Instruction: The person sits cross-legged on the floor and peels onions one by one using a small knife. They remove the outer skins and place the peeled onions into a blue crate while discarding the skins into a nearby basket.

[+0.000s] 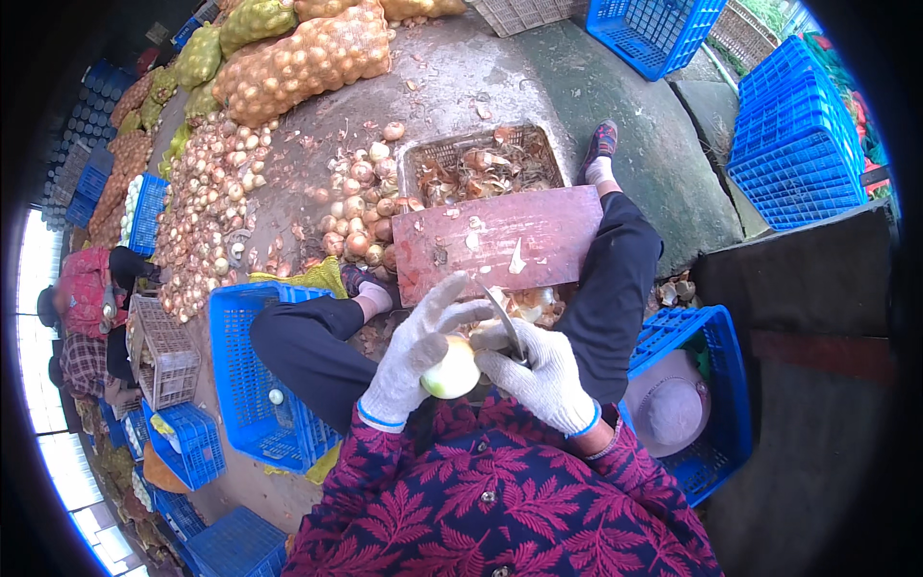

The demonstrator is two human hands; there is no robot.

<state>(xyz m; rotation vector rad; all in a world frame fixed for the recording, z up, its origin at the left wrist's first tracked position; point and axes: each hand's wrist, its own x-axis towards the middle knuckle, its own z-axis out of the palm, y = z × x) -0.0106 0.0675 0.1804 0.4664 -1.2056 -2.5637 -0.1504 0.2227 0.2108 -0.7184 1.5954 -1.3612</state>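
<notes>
In a white knit glove, my left hand (422,346) holds a pale, mostly peeled onion (453,369) in front of my lap. My right hand (537,371), gloved too, grips a knife (505,317) whose blade points up and away from me. The fingers of that hand come close to the onion's right side; whether they press on it I cannot tell. Beyond both hands a reddish board (497,238) lies across a plastic crate (479,162) filled with onion skins. Scraps of skin (517,258) rest on the board.
Unpeeled onions (358,216) lie left of the board. At my left a blue crate (249,375) holds a peeled onion (275,397). A hat (670,400) sits in another blue crate (735,404) on my right. Onion sacks (310,65) lie farther off; co-workers (83,296) sit far left.
</notes>
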